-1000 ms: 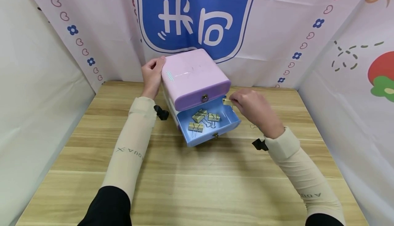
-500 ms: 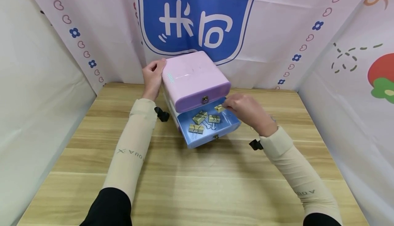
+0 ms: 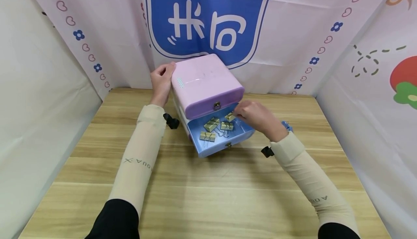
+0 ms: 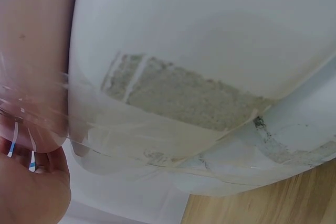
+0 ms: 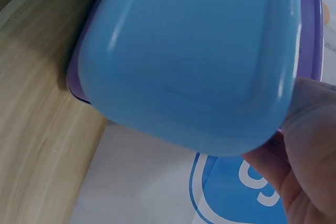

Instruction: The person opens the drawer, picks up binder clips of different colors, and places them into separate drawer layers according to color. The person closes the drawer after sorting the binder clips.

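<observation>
A small drawer box (image 3: 205, 78) with a pink top and purple front stands at the back of the table. Its blue drawer (image 3: 213, 147) is pulled out, with several gold binder clips (image 3: 207, 136) inside. My left hand (image 3: 161, 81) grips the box's back left corner; in the left wrist view, fingers bend behind the wall. Inside the drawer's back right part, my right hand (image 3: 257, 116) pinches another gold binder clip (image 3: 230, 116), partly hidden by the fingers. In the right wrist view, the drawer's blue outer side (image 5: 194, 66) covers the fingertips.
The wooden table (image 3: 208, 195) runs forward from a printed cloth backdrop (image 3: 280, 51), close behind the box. Beside my right wrist, a small blue thing (image 3: 287, 126) shows, partly hidden by the sleeve. White side walls flank the table.
My right hand has moved left and down with the binder clip, from over the drawer's right edge into the drawer. The left hand keeps its place on the box.
</observation>
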{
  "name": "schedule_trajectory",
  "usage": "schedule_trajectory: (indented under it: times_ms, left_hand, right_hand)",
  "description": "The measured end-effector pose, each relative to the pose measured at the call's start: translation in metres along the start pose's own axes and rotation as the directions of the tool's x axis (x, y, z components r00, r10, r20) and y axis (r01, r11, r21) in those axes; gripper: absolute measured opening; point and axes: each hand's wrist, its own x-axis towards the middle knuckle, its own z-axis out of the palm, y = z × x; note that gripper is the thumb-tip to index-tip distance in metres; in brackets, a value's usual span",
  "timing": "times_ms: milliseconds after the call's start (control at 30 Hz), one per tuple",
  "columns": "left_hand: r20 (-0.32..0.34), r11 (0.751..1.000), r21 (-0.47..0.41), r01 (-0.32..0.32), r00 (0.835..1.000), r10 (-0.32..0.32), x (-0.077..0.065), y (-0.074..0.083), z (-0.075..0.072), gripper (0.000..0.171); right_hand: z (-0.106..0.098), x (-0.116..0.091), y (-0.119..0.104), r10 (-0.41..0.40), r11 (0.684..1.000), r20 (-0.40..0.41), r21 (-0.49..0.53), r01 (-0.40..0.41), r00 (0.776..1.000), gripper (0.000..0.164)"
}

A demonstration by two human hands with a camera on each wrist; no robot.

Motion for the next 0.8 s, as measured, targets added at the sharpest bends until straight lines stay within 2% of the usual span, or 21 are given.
schedule_trajectory:
  times_ms: [267,600,800]
  left_hand:
    - [-0.002,1.0,0.001,0.002,1.0,-0.002,0.0,0.001,0.0,0.031]
    - [0.003,1.0,0.001,0.01,1.0,-0.01,0.0,-0.001,0.0,0.032]
    - [0.0,1.0,-0.01,-0.009,1.0,0.009,0.0,-0.002,0.0,0.03]
  right_hand:
    - [0.004,0.002,-0.001,0.028,0.999,0.047,-0.019,-0.027,0.998,0.008]
    - [0.01,0.007,-0.001,0.022,0.999,0.065,-0.045,-0.019,0.998,0.008]
    - [0.011,0.009,-0.002,0.027,0.999,0.077,-0.042,-0.023,0.997,0.01]
